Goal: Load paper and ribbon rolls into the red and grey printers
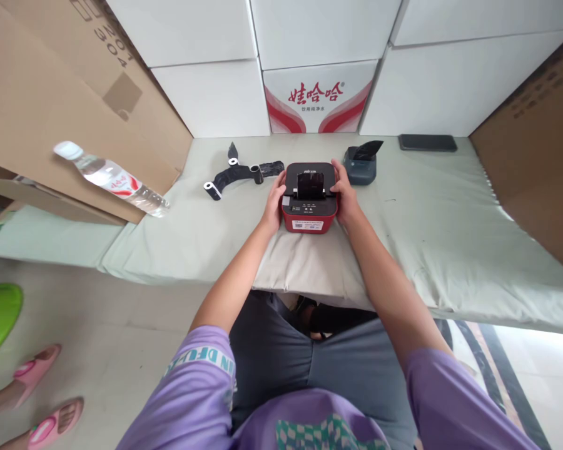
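While a clear plastic water bottle (110,178) lies tilted at far left, half full, I see my left hand (274,203) and right hand (344,194) with each grip closed on a side of the boxy red-and-black printer (309,200). It sits mid-worktop on a soft pale-green padded cover (450,219), its open top slot holding a glossy black roll; a smaller grey-blue printer (360,165) stands just beside my right hand.

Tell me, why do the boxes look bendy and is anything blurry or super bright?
In the head view, the wide lens bows the white boxes and the table edge outward; the red printer between the left hand and right hand is sharp; the floor at lower right glares white; light is soft, shadows faint.
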`<state>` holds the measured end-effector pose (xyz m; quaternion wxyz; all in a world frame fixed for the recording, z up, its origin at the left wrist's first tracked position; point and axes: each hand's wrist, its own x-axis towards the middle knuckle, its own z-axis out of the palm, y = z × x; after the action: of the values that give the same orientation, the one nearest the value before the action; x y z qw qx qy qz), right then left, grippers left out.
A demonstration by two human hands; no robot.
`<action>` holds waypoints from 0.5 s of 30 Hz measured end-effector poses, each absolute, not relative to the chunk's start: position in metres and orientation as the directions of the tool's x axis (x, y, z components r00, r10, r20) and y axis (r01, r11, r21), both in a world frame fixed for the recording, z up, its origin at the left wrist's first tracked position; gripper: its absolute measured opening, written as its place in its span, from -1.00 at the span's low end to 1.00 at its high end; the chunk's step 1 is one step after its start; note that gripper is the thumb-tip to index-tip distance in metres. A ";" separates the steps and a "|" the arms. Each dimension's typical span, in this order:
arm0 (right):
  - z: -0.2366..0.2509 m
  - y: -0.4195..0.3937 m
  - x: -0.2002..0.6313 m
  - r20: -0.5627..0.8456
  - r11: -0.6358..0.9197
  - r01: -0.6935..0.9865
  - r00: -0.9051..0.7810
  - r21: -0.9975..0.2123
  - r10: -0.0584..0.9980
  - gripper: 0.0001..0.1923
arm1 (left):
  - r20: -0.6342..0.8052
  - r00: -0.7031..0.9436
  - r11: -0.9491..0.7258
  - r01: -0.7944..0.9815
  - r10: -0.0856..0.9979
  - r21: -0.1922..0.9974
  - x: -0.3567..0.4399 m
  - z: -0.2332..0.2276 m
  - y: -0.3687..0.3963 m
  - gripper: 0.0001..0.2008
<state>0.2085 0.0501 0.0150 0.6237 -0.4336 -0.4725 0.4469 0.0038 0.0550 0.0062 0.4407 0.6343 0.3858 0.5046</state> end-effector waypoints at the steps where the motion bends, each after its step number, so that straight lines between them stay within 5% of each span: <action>1: 0.015 0.049 0.208 0.192 0.215 -0.162 0.145 -0.963 0.971 -0.31 | 0.283 0.224 -0.295 0.020 0.933 0.955 0.005 0.007 0.056 -0.11; 10: 0.017 0.041 0.206 0.218 0.240 -0.330 0.103 -0.913 0.970 -0.26 | 0.254 0.283 -0.139 -0.369 0.925 0.919 0.000 -0.001 0.068 -0.28; 15: 0.016 0.042 0.204 0.200 0.220 -0.304 0.096 -0.927 0.975 -0.18 | 0.265 0.223 -0.156 -0.413 0.938 0.897 0.001 -0.008 0.072 -0.31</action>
<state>0.2041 0.0418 0.0156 0.6390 -0.3736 -0.4491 0.5004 0.0014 0.0721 -0.0085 0.5959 0.5066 0.2590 0.5667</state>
